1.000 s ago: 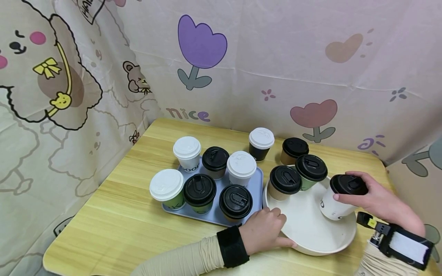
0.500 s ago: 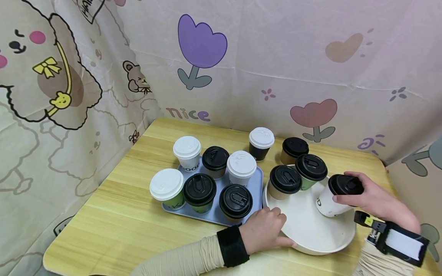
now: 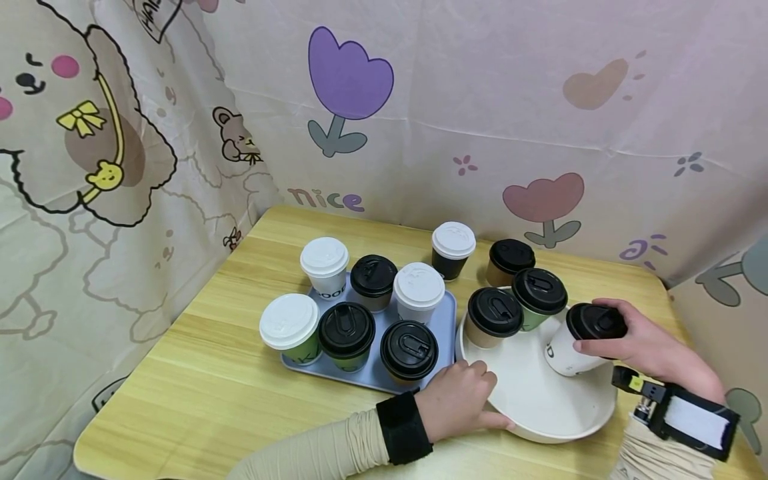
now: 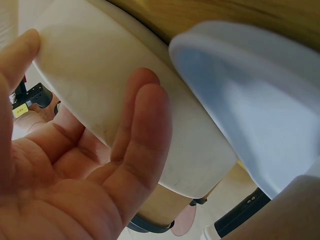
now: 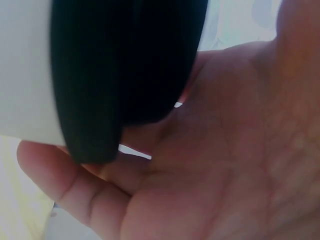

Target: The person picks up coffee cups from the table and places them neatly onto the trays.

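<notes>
My right hand grips a white paper coffee cup by its black lid, over the right part of a round white tray. The cup leans, its base toward the left. In the right wrist view, the palm and fingers surround the dark lid. My left hand rests against the tray's near-left outside, thumb stretched along the wall. Relaxed fingers lie along that white wall in the left wrist view. Two more black-lidded cups, one brown and one green, stand at the tray's far-left side.
A blue rectangular tray left of the round one carries several lidded cups, such as a white-lidded green cup. Behind stand a black cup with white lid and a brown black-lidded cup. A patterned curtain backs the wooden table.
My right hand has moved slightly left with the white cup in it. My left hand and the other cups have stayed in place.
</notes>
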The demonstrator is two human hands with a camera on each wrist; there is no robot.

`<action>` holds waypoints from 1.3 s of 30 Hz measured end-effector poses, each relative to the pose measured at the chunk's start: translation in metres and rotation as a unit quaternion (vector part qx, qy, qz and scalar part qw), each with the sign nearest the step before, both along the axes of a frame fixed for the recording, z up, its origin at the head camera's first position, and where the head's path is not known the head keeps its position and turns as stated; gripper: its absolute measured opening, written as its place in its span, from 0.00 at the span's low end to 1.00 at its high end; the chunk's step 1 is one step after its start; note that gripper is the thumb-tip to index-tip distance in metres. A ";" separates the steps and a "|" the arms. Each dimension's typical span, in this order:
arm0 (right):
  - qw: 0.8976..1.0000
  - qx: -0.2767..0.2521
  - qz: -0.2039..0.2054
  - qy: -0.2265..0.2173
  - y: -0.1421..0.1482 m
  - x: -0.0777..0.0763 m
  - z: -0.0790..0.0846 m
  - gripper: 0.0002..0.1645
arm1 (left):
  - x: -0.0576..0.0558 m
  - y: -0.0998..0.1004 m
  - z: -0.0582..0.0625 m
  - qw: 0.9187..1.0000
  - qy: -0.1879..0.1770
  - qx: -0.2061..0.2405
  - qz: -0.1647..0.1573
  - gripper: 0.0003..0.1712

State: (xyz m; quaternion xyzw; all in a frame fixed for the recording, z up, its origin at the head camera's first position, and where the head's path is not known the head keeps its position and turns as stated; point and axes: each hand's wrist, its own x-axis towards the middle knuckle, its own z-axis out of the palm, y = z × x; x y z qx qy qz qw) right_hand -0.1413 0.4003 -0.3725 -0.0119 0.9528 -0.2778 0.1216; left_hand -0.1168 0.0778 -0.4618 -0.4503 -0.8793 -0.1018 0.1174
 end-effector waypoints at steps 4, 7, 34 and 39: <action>1.000 0.002 0.002 0.002 -0.003 0.000 0.001 0.57 | 0.000 0.000 0.000 1.000 -0.002 -0.003 -0.001 0.31; 1.000 0.006 0.003 0.002 -0.004 0.001 0.002 0.57 | 0.000 0.000 0.001 1.000 -0.002 -0.004 0.000 0.31; 0.994 0.090 0.003 0.061 -0.046 0.035 0.027 0.60 | 0.015 0.001 0.008 0.994 0.025 -0.056 -0.095 0.04; 0.993 0.079 0.016 0.087 -0.071 0.038 0.028 0.64 | 0.018 0.004 0.009 0.991 -0.015 -0.058 -0.122 0.06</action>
